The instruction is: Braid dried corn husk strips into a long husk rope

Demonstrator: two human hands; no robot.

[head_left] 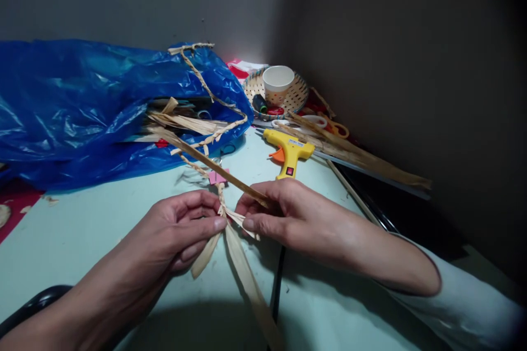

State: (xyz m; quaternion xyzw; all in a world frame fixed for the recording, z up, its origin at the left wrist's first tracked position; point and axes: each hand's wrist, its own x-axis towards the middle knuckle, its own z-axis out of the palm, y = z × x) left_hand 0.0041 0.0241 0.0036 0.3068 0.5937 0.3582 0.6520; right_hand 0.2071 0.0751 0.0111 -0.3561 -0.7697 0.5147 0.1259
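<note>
My left hand [181,230] pinches the end of a braid of dried leaf strips [222,203], thumb pressed on the crossing point. My right hand [280,214] is closed on one long leaf strip [206,162] that runs up and left toward the blue bag. Two loose strip ends [247,279] trail down toward me from the pinch. A pink binder clip [217,176] clamps the braid just above my hands. The finished braid [206,88] loops back over the blue plastic bag.
A big blue plastic bag [82,104] with more strips lies at the left. A yellow glue gun [290,152] stands behind my right hand, its black cord [278,285] running toward me. A woven tray [296,96] with a white cup [278,83], scissors [333,127] and leaf strips [362,159] sit at the back right.
</note>
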